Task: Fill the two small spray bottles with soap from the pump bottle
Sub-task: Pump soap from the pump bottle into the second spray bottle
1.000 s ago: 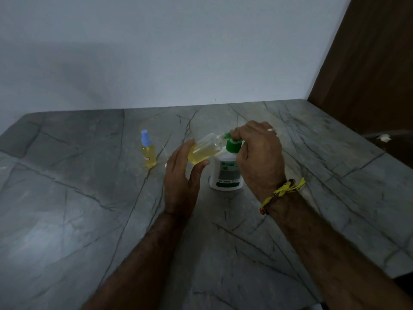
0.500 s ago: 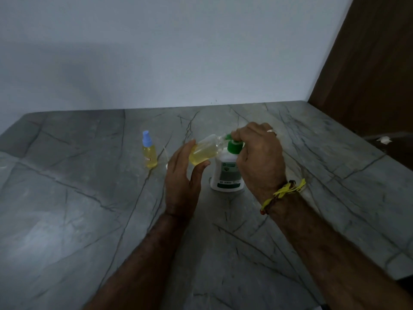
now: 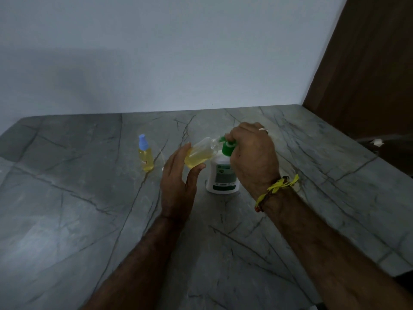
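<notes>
Little had shifted since half a second earlier: both hands kept their places, with the open spray bottle [image 3: 201,152] perhaps tipped a shade further toward the pump. On the worktop [image 3: 67,209], a grey slab of stone-like finish crossed by dark veins, the pump bottle [image 3: 222,179] stood upright near the middle, a squat white plastic body with a green-and-white label and a green pump head [image 3: 228,148]. The right hand [image 3: 252,157] lay curled over that pump head from above, fingers bent down on it; a ring showed on one finger and a yellow thread band [image 3: 277,189] circled the wrist. The left hand [image 3: 178,182] held the open spray bottle between thumb and fingers, its fingers fairly straight along the bottle's far side. That bottle was clear, cylindrical, tilted with its neck up against the green spout, and roughly half full of yellow liquid. The second spray bottle [image 3: 145,156] stood upright toward the worktop's left-rear part, well apart from the hands, slim, clear, filled with yellow liquid and topped by a pale blue sprayer. A small white piece lay just right of it, too blurred to identify.
</notes>
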